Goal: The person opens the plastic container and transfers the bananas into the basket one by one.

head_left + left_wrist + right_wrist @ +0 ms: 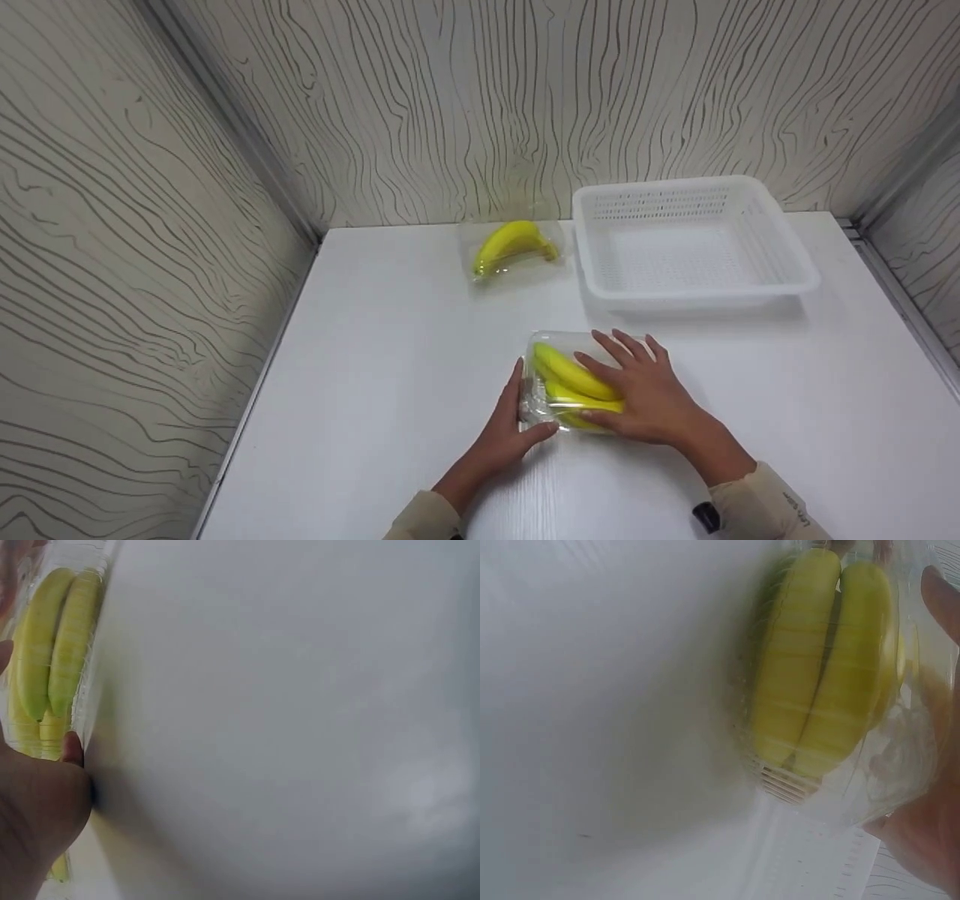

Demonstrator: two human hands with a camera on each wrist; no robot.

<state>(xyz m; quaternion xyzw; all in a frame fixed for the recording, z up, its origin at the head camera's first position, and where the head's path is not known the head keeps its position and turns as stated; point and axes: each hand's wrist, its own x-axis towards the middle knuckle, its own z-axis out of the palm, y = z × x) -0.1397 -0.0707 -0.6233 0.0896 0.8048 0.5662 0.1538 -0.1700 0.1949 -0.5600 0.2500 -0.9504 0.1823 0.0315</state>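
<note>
A clear plastic clamshell box (534,405) with several yellow bananas (574,375) in it lies on the white table. At its left end is my left hand (499,435), the fingers straight along the side and the thumb stretched along the front corner. My right hand (652,394) spreads over the box's right part, its fingertips toward the back edge and thumb near the front. It hides the right end in the head view. In the right wrist view two bananas (799,652) show through the ribbed plastic wall.
Behind the box, a second clear container with a banana (510,244) stands near the back wall. To its right sits a white perforated basket (701,292). Wood-patterned panels (450,105) enclose the table (375,352) at the back and both sides.
</note>
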